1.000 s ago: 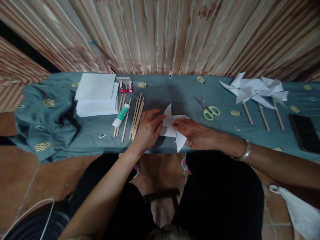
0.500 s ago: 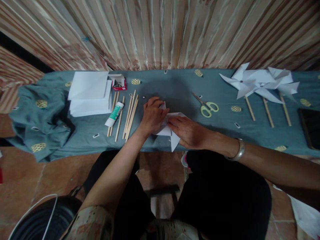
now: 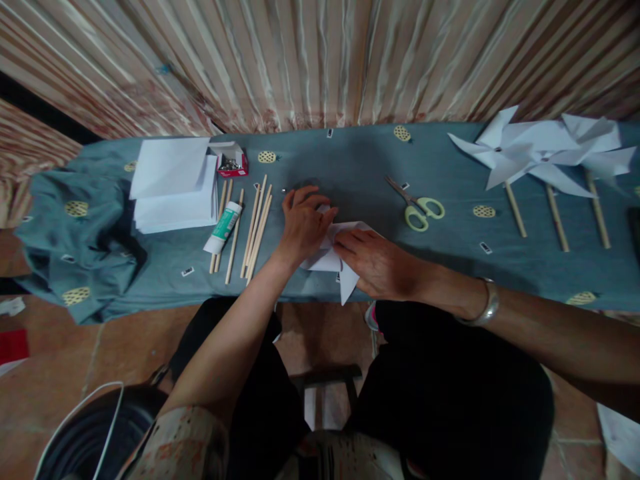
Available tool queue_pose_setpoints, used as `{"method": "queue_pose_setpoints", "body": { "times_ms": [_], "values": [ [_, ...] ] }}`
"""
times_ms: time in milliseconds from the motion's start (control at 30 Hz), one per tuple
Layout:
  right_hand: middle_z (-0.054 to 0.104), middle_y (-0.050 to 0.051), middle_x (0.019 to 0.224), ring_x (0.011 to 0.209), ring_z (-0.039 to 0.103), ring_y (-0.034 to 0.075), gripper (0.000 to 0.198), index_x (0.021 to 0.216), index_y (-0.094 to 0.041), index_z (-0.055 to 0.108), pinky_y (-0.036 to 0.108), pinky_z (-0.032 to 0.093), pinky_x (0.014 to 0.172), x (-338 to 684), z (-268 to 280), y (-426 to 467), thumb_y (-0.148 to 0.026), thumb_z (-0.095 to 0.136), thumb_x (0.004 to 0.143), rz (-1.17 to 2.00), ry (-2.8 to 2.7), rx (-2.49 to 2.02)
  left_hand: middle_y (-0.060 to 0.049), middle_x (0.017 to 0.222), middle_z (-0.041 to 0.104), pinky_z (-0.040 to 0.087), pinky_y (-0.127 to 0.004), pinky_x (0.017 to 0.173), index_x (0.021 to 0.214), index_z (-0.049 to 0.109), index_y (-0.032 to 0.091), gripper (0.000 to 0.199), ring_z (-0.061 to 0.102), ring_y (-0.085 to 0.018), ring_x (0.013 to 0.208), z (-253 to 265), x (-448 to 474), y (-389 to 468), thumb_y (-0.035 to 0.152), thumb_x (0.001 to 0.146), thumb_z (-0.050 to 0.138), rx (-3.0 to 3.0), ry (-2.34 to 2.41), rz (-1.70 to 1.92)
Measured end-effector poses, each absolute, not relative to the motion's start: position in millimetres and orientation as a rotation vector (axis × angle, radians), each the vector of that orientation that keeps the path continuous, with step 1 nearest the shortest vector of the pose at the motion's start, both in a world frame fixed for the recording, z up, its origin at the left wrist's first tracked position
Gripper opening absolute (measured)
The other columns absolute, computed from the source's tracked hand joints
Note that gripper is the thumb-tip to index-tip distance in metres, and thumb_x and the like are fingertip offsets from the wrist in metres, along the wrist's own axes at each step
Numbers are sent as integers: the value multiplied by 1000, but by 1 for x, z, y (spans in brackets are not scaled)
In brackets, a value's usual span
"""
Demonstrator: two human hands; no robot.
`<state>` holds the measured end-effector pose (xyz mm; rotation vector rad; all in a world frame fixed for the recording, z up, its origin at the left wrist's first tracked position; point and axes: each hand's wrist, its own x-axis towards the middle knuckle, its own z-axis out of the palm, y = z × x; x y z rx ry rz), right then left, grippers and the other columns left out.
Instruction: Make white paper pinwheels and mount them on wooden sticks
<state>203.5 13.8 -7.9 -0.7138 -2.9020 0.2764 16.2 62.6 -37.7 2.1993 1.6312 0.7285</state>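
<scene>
A partly folded white paper pinwheel (image 3: pixel 348 283) lies at the front edge of the cloth-covered table, between my two hands. My left hand (image 3: pixel 306 228) grips its upper left part, fingers curved and thumb toward the middle. My right hand (image 3: pixel 383 263) pinches the folded paper near its centre; the fingertips partly hide what lies under them. A small shiny pin (image 3: pixel 284 191) sits on the cloth just beyond my left fingers. To the right of my hands lie scissors (image 3: pixel 416 205) with pale green handles, blades slightly apart.
Left of my hands are several wooden sticks (image 3: pixel 259 233), a glue tube (image 3: pixel 223 227), a red box of pins (image 3: pixel 233 160) and stacked white paper (image 3: pixel 173 167). Finished pinwheels (image 3: pixel 525 150) on sticks lie at the far right. Bunched cloth (image 3: pixel 83 247) covers the left end.
The camera view has shifted slightly. My left fingers have risen and spread a little at the paper's upper edge; my right hand keeps its pinch at the centre.
</scene>
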Motion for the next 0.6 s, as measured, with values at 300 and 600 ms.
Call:
{"method": "queue_pose_setpoints", "body": {
  "times_ms": [300,600],
  "values": [
    [60,21,116,107,50,34,42,119,-4,60,51,45,92,206,-15,15,-16,53,79,280,-2855,-695,-9,133,64,28,-45,119,107,72,23,23,41,-26,141,-22,-1,57,34,97,54,2115,1601,990],
    [66,18,111,104,54,29,30,111,-8,67,46,49,91,201,-37,22,-9,44,91,165,-2753,-747,-8,129,66,32,-45,118,105,73,21,26,46,-25,136,-12,-25,45,35,98,52,2100,1574,1119]
  ]
}}
